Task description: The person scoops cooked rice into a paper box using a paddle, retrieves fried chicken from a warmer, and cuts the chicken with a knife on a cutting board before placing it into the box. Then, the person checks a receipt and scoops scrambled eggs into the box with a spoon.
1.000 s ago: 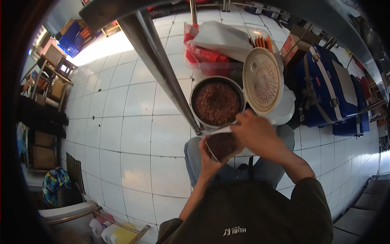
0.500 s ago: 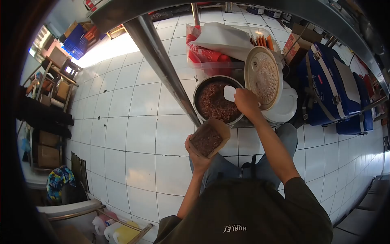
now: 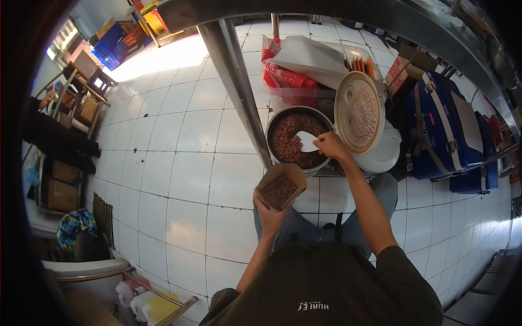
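Note:
My left hand is wrapped round a brown paper box with its top open. Reddish-brown cooked rice lies inside the box. My right hand grips a white rice paddle by its handle, which my fingers mostly hide. The paddle's blade rests at the rice in a round pot, just beyond the box. Beside the pot, its round lid stands tilted up, with drops on its inner face.
A clear plastic bin with red and white packaging stands behind the pot. Blue cooler bags are at right. A metal table leg slants down close left of the pot. Another person's dark-clothed legs show at far left.
My right hand has brought the paddle lower, its blade now turned left into the rice. My left hand still holds the box close to the pot. The view has shifted slightly.

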A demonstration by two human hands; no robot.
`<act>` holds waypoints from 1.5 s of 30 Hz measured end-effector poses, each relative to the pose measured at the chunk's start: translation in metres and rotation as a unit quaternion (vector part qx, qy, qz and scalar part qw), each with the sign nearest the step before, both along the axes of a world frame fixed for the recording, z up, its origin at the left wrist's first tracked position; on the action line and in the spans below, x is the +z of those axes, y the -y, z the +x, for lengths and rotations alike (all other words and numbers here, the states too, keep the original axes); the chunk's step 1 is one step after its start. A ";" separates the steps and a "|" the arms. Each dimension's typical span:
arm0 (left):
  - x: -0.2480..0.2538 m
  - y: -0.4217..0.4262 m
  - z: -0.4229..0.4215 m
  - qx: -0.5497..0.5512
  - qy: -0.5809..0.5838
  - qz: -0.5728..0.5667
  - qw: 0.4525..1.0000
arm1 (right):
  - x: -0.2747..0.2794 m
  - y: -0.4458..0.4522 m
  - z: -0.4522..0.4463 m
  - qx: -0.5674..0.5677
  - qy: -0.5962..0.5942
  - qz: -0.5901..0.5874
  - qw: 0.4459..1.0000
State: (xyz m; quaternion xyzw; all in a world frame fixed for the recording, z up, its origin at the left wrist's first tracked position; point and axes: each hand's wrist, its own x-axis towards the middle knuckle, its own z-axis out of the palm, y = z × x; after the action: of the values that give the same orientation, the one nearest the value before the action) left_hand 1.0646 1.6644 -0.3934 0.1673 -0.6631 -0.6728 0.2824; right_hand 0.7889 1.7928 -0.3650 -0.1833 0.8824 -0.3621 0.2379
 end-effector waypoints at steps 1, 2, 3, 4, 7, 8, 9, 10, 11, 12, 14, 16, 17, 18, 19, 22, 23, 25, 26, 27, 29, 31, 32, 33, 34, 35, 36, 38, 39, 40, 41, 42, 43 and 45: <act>0.000 -0.001 -0.003 0.001 -0.002 0.008 1.000 | 0.011 -0.004 0.006 -0.004 -0.009 -0.023 1.000; 0.000 -0.003 -0.006 0.002 -0.004 0.016 1.000 | 0.024 -0.009 0.015 -0.008 -0.015 -0.046 0.999; -0.002 -0.005 -0.009 0.003 -0.009 0.039 0.999 | 0.039 -0.012 0.027 -0.010 -0.018 -0.066 0.998; -0.003 -0.005 -0.011 0.003 -0.010 0.043 0.999 | 0.058 -0.015 0.037 -0.013 -0.023 -0.086 0.996; -0.005 -0.005 -0.015 0.000 -0.006 0.021 1.000 | 0.114 -0.022 0.073 0.004 -0.031 -0.096 0.995; -0.005 -0.005 -0.016 0.000 -0.004 0.007 1.000 | 0.127 -0.023 0.086 0.013 -0.033 -0.092 0.995; -0.006 -0.005 -0.016 -0.001 -0.003 -0.006 1.000 | 0.134 -0.023 0.099 0.055 -0.115 -0.046 0.991; -0.004 -0.006 -0.016 -0.002 0.002 -0.023 1.000 | 0.139 -0.023 0.113 0.095 -0.196 0.002 0.976; 0.001 -0.007 -0.016 -0.002 0.007 -0.040 0.999 | 0.144 -0.023 0.123 0.133 -0.274 0.049 0.951; 0.006 -0.008 -0.014 -0.001 0.016 -0.060 0.998 | 0.153 -0.022 0.129 0.153 -0.283 0.076 0.944; 0.011 -0.011 -0.012 -0.001 0.020 -0.091 0.996 | 0.167 -0.020 0.139 0.199 -0.298 0.129 0.925; 0.013 -0.014 -0.011 -0.010 0.008 -0.117 0.993 | 0.154 -0.014 0.141 0.267 -0.283 0.146 0.910; 0.014 -0.016 -0.009 -0.015 -0.003 -0.126 0.992 | 0.149 -0.012 0.142 0.297 -0.276 0.154 0.901; 0.014 -0.016 -0.008 -0.018 -0.017 -0.137 0.990 | 0.146 -0.011 0.144 0.289 -0.296 0.145 0.899; 0.017 -0.016 -0.013 -0.017 -0.034 -0.147 0.988 | 0.148 -0.009 0.147 0.284 -0.320 0.136 0.894; 0.021 -0.023 -0.007 -0.023 0.027 -0.078 0.996 | 0.142 -0.014 0.160 0.282 -0.327 0.144 0.890; 0.020 -0.020 -0.013 -0.029 0.008 -0.077 0.997 | 0.145 -0.011 0.153 0.276 -0.338 0.151 0.887; 0.014 -0.022 -0.007 -0.034 -0.009 -0.050 0.998 | 0.157 -0.011 0.144 0.267 -0.344 0.150 0.888; 0.012 -0.025 0.001 -0.039 -0.006 -0.028 0.999 | 0.160 -0.017 0.148 0.262 -0.334 0.151 0.893; 0.013 -0.023 0.004 -0.054 0.001 0.000 0.999 | 0.162 -0.022 0.144 0.277 -0.292 0.151 0.903; 0.024 -0.014 -0.008 -0.079 -0.006 0.045 0.996 | 0.182 -0.039 0.127 0.187 -0.313 0.013 0.931; 0.035 -0.005 0.004 -0.104 0.001 0.086 0.991 | 0.221 -0.065 0.121 -0.049 -0.140 -0.090 0.985; 0.035 0.001 0.008 -0.101 0.014 0.102 0.990 | 0.215 -0.080 0.109 -0.124 -0.203 -0.188 0.953; 0.033 0.004 0.017 -0.101 0.027 0.118 0.987 | 0.203 -0.092 0.097 -0.198 -0.262 -0.280 0.902; 0.027 0.007 0.029 -0.097 0.040 0.132 0.986 | 0.187 -0.096 0.083 -0.219 -0.297 -0.273 0.888; 0.022 0.009 0.040 -0.094 0.052 0.146 0.983 | 0.168 -0.100 0.066 -0.242 -0.331 -0.265 0.873; 0.016 0.011 0.051 -0.086 0.060 0.156 0.982 | 0.153 -0.105 0.055 -0.264 -0.366 -0.258 0.854; 0.006 0.007 0.073 -0.044 0.023 0.134 0.990 | 0.137 -0.087 0.065 -0.213 -0.346 -0.309 0.860; 0.004 0.007 0.085 -0.033 0.056 0.126 0.990 | 0.139 -0.085 0.070 -0.208 -0.277 -0.362 0.865; 0.005 0.005 0.105 -0.020 0.098 0.119 0.988 | 0.140 -0.084 0.081 -0.203 -0.196 -0.411 0.867; 0.008 -0.003 0.119 0.001 0.086 0.110 0.990 | 0.139 -0.087 0.090 -0.195 -0.117 -0.457 0.860; 0.013 -0.010 0.126 0.021 0.069 0.100 0.992 | 0.120 -0.092 0.095 -0.175 -0.129 -0.348 0.912; 0.014 -0.013 0.125 0.037 0.046 0.089 0.994 | 0.088 -0.097 0.093 -0.153 -0.145 -0.234 0.949; 0.008 -0.013 0.129 0.034 0.061 0.072 0.995 | 0.038 -0.096 0.094 -0.100 -0.137 -0.086 0.982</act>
State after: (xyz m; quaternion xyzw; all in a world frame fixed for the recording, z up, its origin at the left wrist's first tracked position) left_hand 1.1941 1.6770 -0.3856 0.2501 -0.6224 -0.6977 0.2515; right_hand 0.8832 1.8892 -0.3269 -0.1615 0.8861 -0.4303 0.0603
